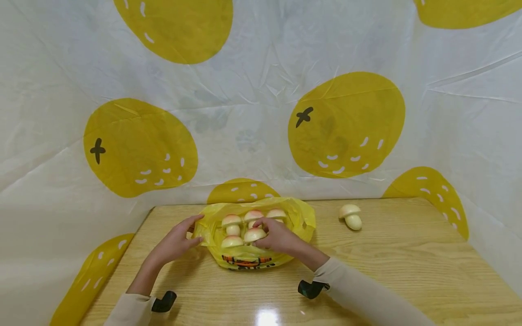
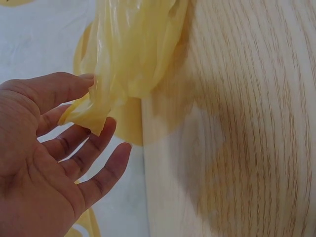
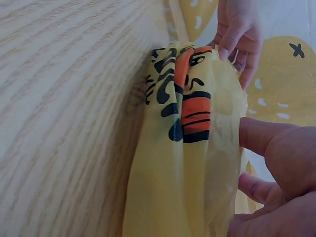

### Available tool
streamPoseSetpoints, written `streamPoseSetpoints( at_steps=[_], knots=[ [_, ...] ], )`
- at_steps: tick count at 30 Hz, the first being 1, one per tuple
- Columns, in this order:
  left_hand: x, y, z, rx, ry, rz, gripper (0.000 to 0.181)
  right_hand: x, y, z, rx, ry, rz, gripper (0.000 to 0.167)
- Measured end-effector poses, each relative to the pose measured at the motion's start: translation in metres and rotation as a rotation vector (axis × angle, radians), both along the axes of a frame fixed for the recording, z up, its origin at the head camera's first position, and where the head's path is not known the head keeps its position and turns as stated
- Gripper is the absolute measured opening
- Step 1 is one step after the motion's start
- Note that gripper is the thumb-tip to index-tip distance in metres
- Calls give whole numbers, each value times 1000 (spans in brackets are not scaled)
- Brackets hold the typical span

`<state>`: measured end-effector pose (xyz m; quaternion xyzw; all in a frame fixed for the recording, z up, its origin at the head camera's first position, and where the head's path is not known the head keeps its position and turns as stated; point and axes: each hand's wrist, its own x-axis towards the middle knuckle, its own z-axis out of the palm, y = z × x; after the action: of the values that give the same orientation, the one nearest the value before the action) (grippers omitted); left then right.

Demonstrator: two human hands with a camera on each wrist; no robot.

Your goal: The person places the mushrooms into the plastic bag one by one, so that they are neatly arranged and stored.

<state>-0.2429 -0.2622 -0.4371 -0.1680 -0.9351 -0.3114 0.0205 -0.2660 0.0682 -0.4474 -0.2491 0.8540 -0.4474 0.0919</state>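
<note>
A yellow plastic bag (image 1: 293, 258) lies wide-mouthed on the table, black and orange print on its near side. Inside sit several mushrooms with pale stems and cream caps tinged pink, one mushroom (image 1: 232, 222) at the left among them. With thumb and forefinger my left hand (image 1: 177, 242) pinches the bag's left rim; the other fingers spread loosely in the left wrist view. My right hand (image 1: 281, 237) reaches over the bag's mouth, thumb and fingers round the front right mushroom (image 1: 253, 234). The bag's wall hides those fingertips in the right wrist view.
Another mushroom (image 1: 351, 217) lies on the wooden table (image 1: 387, 271), right of the bag. Behind the table and at its sides hangs a white sheet (image 1: 244, 149) with large yellow fruit shapes. Dark wrist devices show at both sleeves.
</note>
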Motion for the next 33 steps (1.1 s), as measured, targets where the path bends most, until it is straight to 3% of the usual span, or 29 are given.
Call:
streamPoseSetpoints(
  at_steps=[10,19,27,33],
  knots=[
    [1,3,3,4,-6,-5,67,0,-2,-2,75,60,-15,45],
    [0,3,2,7,-5,-7,66,6,14,21,122,-16,35,51],
    [2,1,2,17,-2,-12,66,8,35,38,145,68,65,36],
    [2,0,3,24,-2,-21,66,2,61,48,87,60,51,35]
  ],
)
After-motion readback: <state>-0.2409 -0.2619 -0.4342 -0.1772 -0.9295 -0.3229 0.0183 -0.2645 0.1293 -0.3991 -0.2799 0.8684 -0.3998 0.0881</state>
